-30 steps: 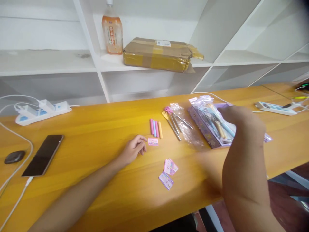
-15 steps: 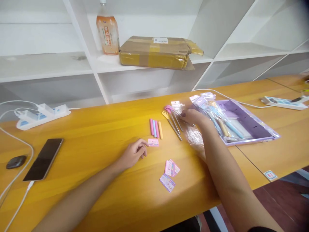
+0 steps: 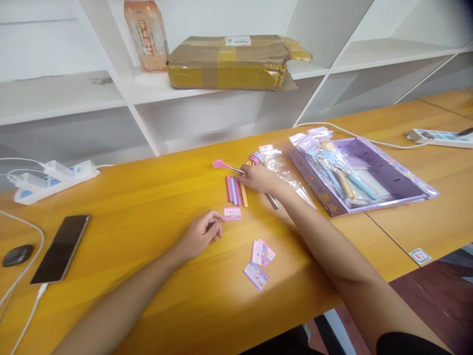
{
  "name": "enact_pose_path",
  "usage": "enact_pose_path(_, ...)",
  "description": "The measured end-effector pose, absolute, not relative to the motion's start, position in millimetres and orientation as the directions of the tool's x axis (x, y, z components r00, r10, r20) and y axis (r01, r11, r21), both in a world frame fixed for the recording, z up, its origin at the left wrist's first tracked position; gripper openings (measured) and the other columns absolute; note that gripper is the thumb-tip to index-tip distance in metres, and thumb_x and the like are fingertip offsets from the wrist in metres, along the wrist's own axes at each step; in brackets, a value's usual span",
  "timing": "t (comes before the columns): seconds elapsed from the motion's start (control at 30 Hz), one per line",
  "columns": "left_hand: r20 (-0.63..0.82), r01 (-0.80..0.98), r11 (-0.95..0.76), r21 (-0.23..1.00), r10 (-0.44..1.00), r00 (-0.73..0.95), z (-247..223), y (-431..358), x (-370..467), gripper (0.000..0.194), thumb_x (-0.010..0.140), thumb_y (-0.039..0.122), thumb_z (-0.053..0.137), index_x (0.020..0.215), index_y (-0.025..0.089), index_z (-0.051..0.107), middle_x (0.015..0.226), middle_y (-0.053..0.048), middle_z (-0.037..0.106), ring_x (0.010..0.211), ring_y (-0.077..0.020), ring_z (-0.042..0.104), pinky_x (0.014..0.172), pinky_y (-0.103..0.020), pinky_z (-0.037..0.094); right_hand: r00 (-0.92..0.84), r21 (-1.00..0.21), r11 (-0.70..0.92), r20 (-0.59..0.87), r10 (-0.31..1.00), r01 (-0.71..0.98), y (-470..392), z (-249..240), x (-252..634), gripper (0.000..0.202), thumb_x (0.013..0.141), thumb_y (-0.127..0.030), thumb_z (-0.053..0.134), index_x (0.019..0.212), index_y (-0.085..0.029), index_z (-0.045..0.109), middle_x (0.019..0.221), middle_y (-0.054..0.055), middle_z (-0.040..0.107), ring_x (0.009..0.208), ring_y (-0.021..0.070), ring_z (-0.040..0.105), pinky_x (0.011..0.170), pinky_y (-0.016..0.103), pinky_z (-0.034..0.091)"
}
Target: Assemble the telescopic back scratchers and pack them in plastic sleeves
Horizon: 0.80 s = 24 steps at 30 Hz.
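Note:
My right hand (image 3: 257, 177) is closed on a pink back scratcher (image 3: 229, 166) with a thin metal rod, its claw head pointing left. Under and behind that hand lie other back scratchers with metal rods (image 3: 272, 200), mostly hidden. Just left of the fingers, a row of pink, blue and orange tubes (image 3: 236, 191) lies on the table. My left hand (image 3: 202, 232) rests on the wood, loosely curled and holding nothing, its index fingertip beside a small pink card (image 3: 232, 213). More pink and purple cards (image 3: 256, 274) lie nearer to me.
At right stands a purple tray (image 3: 424, 192) with bagged back scratchers (image 3: 338, 172) in it. A clear plastic wrapper (image 3: 283, 165) lies beside it. A phone (image 3: 61, 249), a mouse (image 3: 17, 255) and a power strip (image 3: 55, 180) are at left. A taped cardboard box (image 3: 229, 64) sits on the shelf.
My right hand has moved left from beside the plastic wrapper, bringing the pink back scratcher above the tubes. My left hand stays beside the card. The view has shifted slightly.

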<state>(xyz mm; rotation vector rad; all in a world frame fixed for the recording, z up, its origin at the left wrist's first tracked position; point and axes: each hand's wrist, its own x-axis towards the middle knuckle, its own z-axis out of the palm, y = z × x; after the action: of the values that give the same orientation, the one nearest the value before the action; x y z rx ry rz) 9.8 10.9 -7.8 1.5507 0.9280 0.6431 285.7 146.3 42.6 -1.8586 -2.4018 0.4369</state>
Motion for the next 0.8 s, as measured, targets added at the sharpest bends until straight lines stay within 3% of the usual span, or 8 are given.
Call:
enact_pose_path(0.53, -0.098, 0.232, -0.037, 0.972, 0.834, 0.544, -7.9, 11.1, 10.5, 0.016, 0.109, 0.032, 0.05, 0.116, 0.022, 0.061, 0.084, 0.0, 0.068, 0.072, -0.0147, 0.063, 0.071, -0.028, 0.05, -0.138, -0.175, 0.109, -0.163, 0.977, 0.979, 140.8, 30.1, 266.0, 0.039, 0.104, -0.048, 0.056, 0.102, -0.015, 0.076, 0.106, 0.021, 0.08, 0.098, 0.03, 0.074, 0.079, 0.032, 0.048)
enact_pose_path(0.67, -0.094, 0.222, -0.035, 0.974, 0.834, 0.544, -9.1, 11.0, 10.0, 0.017, 0.11, 0.034, 0.049, 0.116, 0.022, 0.061, 0.085, -0.001, 0.069, 0.073, -0.0149, 0.063, 0.073, -0.029, 0.05, -0.133, -0.205, 0.099, -0.161, 0.978, 0.974, 143.3, 36.4, 270.2, 0.039, 0.103, -0.047, 0.056, 0.095, -0.014, 0.076, 0.101, 0.021, 0.079, 0.094, 0.0293, 0.073, 0.075, 0.032, 0.046)
enact_pose_path(0.8, -0.095, 0.218, -0.034, 0.975, 0.83, 0.55, -8.2, 11.3, 10.0, 0.018, 0.11, 0.035, 0.05, 0.117, 0.022, 0.06, 0.086, -0.001, 0.068, 0.074, -0.0147, 0.063, 0.073, -0.029, 0.05, -0.152, -0.307, 0.115, -0.099, 0.983, 0.945, 142.1, 55.1, 278.7, 0.036, 0.103, -0.045, 0.055, 0.088, -0.016, 0.071, 0.088, 0.013, 0.076, 0.078, 0.0219, 0.066, 0.068, 0.03, 0.041)
